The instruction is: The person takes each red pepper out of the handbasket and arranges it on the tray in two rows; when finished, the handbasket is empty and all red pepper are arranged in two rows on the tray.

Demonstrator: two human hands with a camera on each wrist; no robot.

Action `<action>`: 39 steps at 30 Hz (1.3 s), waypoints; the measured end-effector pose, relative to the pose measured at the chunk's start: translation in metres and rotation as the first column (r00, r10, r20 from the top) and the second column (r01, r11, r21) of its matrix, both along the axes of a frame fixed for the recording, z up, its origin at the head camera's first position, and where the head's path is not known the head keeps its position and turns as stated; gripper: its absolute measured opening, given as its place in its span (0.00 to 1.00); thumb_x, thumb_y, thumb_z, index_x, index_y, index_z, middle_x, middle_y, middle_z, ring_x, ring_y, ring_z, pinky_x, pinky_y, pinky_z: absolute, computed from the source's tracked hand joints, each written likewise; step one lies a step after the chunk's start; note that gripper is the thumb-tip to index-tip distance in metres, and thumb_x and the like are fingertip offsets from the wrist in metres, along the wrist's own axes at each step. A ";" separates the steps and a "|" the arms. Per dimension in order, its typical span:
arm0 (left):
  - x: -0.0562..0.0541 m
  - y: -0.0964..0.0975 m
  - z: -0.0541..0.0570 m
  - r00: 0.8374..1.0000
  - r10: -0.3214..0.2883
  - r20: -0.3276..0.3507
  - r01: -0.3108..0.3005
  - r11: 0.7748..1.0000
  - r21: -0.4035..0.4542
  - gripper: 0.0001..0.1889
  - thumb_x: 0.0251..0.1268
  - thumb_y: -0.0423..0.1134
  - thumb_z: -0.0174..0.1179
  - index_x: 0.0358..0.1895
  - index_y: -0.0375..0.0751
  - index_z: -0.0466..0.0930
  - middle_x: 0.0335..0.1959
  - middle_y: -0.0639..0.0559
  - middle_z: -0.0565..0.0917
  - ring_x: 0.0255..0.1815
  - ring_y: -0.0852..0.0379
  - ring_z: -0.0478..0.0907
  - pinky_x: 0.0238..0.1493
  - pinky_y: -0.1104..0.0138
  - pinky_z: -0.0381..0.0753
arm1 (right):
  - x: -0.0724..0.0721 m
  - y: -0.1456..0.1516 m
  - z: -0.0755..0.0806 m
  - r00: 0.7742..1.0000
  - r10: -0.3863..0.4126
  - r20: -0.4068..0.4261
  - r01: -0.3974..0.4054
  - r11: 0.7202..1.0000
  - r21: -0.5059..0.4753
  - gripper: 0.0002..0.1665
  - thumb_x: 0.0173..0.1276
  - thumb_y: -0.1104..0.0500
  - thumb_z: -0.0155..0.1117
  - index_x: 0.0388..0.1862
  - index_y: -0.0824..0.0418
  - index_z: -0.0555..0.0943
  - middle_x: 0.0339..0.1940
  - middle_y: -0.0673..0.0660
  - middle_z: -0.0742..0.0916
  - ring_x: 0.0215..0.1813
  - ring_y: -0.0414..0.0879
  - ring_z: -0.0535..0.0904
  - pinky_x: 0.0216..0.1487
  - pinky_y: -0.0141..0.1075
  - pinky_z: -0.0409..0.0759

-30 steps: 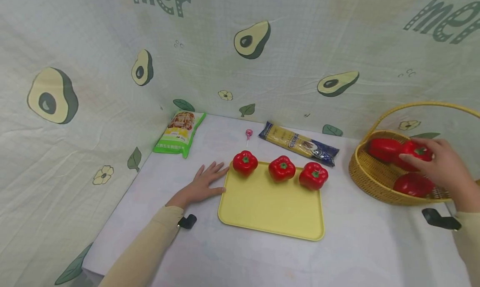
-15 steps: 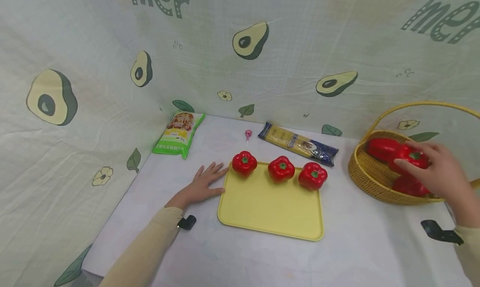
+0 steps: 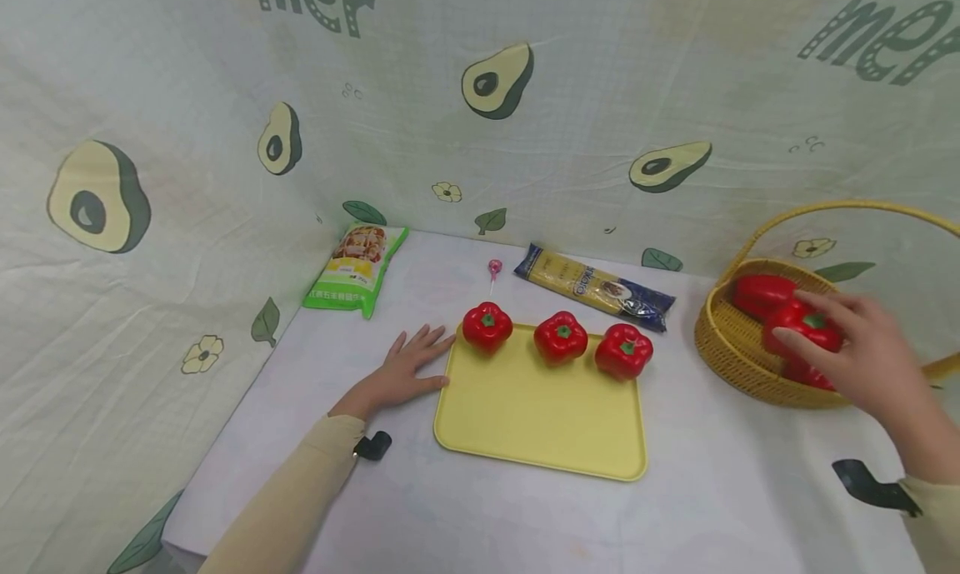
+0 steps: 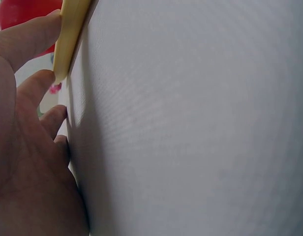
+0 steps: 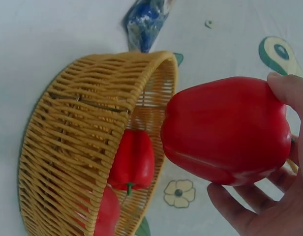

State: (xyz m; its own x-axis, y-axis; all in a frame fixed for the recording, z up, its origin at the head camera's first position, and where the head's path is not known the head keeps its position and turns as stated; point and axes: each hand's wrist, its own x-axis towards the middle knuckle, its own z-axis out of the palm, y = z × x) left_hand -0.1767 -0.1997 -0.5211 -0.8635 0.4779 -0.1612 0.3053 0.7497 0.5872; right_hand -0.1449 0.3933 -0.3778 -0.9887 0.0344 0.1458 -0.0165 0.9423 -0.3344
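Observation:
A red bell pepper (image 5: 225, 130) is gripped by my right hand (image 3: 866, 353), thumb on one side and fingers on the other, above the wicker basket (image 5: 73, 142). Inside the basket lie other red peppers, one of them a pepper (image 5: 134, 160) with its green stem showing. My left hand (image 3: 408, 370) lies flat on the table with spread fingers, its thumb and index finger touching the edge of the yellow tray (image 3: 540, 424). Along the tray's far edge sit a left pepper (image 3: 487, 327), a middle pepper (image 3: 561, 338) and a right pepper (image 3: 624, 351).
A green food bag (image 3: 356, 270) lies at the back left. Behind the tray are a pink lollipop (image 3: 494, 267) and a gold-and-blue packet (image 3: 595, 287). The basket's tall handle (image 3: 847, 205) arches over it. A cloth with avocado prints hangs behind.
My right hand has lifted the pepper and moved it left and slightly nearer within the basket's area. The left hand and the tray stay in place.

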 end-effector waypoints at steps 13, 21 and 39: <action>0.000 0.000 0.001 1.000 -0.001 0.000 0.001 1.000 0.000 0.40 0.71 0.59 0.60 0.82 0.57 0.55 0.84 0.52 0.49 0.85 0.47 0.34 0.79 0.44 0.24 | 0.017 -0.029 0.003 0.996 0.079 -0.048 -0.080 0.996 -0.029 0.44 0.64 0.50 0.76 0.72 0.69 0.69 0.65 0.78 0.68 0.62 0.76 0.59 0.44 0.77 0.73; 0.001 0.000 0.002 1.000 -0.002 -0.003 0.002 1.000 0.002 0.40 0.71 0.58 0.60 0.82 0.56 0.55 0.84 0.51 0.49 0.85 0.47 0.34 0.79 0.44 0.25 | 0.026 -0.054 0.006 0.994 0.110 -0.021 -0.111 0.990 -0.083 0.45 0.60 0.51 0.80 0.70 0.66 0.70 0.65 0.76 0.70 0.63 0.73 0.61 0.41 0.73 0.78; 0.001 0.000 0.000 1.000 -0.002 -0.015 0.002 1.000 0.004 0.40 0.71 0.59 0.60 0.82 0.57 0.56 0.84 0.52 0.49 0.85 0.47 0.34 0.79 0.44 0.25 | 0.038 -0.099 0.002 0.977 0.204 -0.066 -0.211 0.971 -0.115 0.45 0.52 0.52 0.85 0.67 0.59 0.76 0.65 0.69 0.74 0.64 0.69 0.64 0.40 0.69 0.82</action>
State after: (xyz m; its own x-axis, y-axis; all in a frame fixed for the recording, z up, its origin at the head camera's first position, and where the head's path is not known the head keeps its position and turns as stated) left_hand -0.1758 -0.2001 -0.5213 -0.8651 0.4800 -0.1460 0.3156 0.7469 0.5853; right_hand -0.1068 0.2941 -0.3759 -0.9670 -0.1504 0.2057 -0.2285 0.8693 -0.4384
